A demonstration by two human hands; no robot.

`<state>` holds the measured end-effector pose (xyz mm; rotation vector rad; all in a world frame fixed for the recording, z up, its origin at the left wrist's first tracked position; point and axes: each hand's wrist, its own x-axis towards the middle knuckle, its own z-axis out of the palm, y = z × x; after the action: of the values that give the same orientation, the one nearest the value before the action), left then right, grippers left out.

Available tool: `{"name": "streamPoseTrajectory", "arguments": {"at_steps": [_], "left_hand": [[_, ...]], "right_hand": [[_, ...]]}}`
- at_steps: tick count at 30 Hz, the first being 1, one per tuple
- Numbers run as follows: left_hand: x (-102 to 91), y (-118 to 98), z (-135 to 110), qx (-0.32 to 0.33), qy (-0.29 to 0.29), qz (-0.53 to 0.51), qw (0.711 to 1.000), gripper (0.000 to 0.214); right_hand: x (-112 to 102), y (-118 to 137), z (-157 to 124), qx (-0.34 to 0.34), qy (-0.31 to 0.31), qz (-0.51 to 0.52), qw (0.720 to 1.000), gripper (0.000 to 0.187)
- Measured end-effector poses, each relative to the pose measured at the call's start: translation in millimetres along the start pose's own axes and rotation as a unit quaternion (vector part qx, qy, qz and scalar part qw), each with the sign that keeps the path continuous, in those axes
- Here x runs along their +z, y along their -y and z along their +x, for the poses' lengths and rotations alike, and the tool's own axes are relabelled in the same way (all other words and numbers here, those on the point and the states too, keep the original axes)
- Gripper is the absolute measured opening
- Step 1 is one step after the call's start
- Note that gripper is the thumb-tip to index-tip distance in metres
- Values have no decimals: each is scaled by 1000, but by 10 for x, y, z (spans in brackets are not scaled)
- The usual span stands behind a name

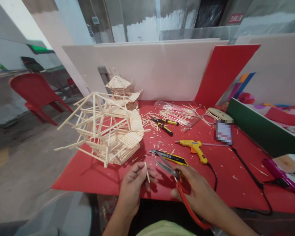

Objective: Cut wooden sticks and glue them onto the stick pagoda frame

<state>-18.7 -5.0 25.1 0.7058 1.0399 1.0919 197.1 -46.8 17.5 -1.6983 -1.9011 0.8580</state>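
Observation:
My left hand (135,182) pinches a short wooden stick (147,172) between thumb and fingers near the table's front edge. My right hand (199,190) grips red-handled scissors (173,173), whose blades are parted and point toward the stick. A wooden stick model of a tower roof (105,129) lies tilted on the red table (88,173) to the left. A second small stick pavilion (120,87) stands behind it.
A yellow glue gun (194,147) with a black cord, a yellow utility knife (172,157), yellow-handled pliers (164,124) and a plastic bag of sticks (177,113) lie mid-table. White and red boards stand at the back. A red chair (34,93) is at far left.

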Motion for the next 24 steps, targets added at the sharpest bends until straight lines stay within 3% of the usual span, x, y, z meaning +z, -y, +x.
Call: {"name": "streamPoseTrajectory", "arguments": {"at_steps": [3,7,12,16,20,24], "left_hand": [[-12,4,10,11,-40,1,999,31],[-26,-14,5,60,-116,7,991,31],[48,-88,-19,55,-102,-6,993,36],[87,-154,-49,42,-87,-39,995,37],[92,-262,-71,9,-114,-121,986,40],[58,-331,-61,4,-106,-168,980,37]], "right_hand": [[33,79,70,18,9,-42,999,50],[242,113,205,5,-12,-175,985,56],[438,117,372,-56,-82,-217,971,55],[353,222,396,-155,-142,-146,967,29],[273,460,398,-272,-177,-12,946,32],[328,693,496,-317,-230,37,919,23]]}}
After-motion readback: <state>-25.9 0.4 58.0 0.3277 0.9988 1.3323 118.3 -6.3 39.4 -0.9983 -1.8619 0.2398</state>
